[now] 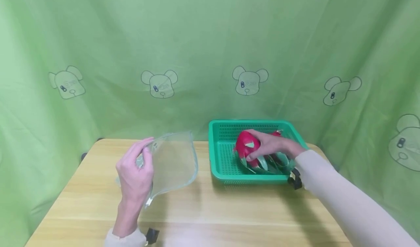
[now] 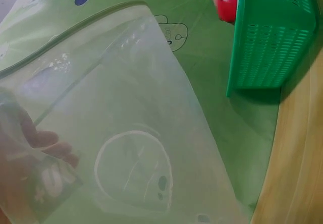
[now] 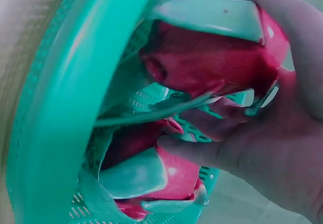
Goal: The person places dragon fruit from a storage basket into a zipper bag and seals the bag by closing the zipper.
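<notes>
My right hand (image 1: 267, 145) grips a red dragon fruit (image 1: 244, 143) with green scales, over the left middle of a green plastic basket (image 1: 214, 166). A second dragon fruit (image 3: 179, 176) lies in the basket under that hand, partly hidden by it in the head view. On the left, my left hand (image 1: 136, 170) pinches a clear zip bag (image 1: 174, 163) by its side and holds it up above the table. The bag hangs flat, with a white slider (image 1: 149, 202) at its lower corner. In the left wrist view the fingers (image 2: 48, 141) show through the clear plastic.
A light wooden table (image 1: 197, 217) carries the basket at its back right. Behind it hangs a green curtain (image 1: 203, 39) printed with bear faces. Dark camera mounts (image 1: 295, 179) sit at both wrists.
</notes>
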Available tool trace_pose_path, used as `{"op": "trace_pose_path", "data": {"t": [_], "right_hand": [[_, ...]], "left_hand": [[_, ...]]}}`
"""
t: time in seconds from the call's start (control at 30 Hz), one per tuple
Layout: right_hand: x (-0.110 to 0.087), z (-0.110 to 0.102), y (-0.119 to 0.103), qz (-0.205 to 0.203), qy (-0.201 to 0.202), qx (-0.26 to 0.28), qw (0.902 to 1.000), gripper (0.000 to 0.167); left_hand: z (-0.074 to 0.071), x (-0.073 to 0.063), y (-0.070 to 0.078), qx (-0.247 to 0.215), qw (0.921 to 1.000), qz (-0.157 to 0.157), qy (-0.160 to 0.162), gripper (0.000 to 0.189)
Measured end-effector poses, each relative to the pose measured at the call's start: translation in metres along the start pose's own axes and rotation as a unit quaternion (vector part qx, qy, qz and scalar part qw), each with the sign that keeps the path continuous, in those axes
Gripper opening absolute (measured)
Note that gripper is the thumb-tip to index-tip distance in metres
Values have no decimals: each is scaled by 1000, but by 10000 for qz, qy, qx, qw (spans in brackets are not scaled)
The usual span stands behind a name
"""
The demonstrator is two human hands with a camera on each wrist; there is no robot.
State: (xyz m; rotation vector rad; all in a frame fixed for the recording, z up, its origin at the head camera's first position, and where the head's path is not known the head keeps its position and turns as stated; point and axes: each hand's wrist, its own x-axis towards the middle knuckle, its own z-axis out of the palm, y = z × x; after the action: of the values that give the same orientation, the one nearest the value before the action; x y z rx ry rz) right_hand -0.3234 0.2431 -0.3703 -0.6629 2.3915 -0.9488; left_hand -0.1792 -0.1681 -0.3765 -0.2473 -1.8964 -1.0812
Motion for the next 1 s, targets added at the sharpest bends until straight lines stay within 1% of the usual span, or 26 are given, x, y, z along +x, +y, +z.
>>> {"op": "trace_pose_path", "data": {"t": [0.07,0.13,0.2,0.33,0.43,0.53,0.6,0.7,0.83,0.93,1.0], "right_hand": [[-1,-3,0,-100,219,108,9997,99],[-4,-5,1,-138,395,163,9990,102],[-7,-7,1,-48,534,290,9981,104],[-15,-10,0,231,961,282,9947,105],[-21,-12,-1,464,1428,278,9883,102],[-26,-13,0,530,1836,520,9802,100],[-29,-14,1,547,2031,741,9748,99],[-35,-15,3,571,2183,928,9698,99],[-42,-13,5,619,2285,1096,9654,96],[-46,-10,7,510,2422,1360,9593,92],[-47,-7,8,405,2520,1615,9533,88]], "left_hand": [[0,0,-1,-18,10000,4,-1,26],[0,0,-1,-25,10000,9,10,27],[0,0,-1,-20,10000,11,9,27],[0,0,-2,-30,10000,-17,-5,26],[0,-1,-2,-30,10000,-72,-42,26],[1,-1,-1,-33,9999,-123,-77,26],[1,-2,0,-50,9998,-145,-86,26],[2,-2,1,-62,9998,-161,-66,26],[4,-3,0,-98,9998,-189,-21,25],[6,-4,-1,-172,9996,-217,18,26],[8,-5,-1,-259,9993,-281,34,27]]}}
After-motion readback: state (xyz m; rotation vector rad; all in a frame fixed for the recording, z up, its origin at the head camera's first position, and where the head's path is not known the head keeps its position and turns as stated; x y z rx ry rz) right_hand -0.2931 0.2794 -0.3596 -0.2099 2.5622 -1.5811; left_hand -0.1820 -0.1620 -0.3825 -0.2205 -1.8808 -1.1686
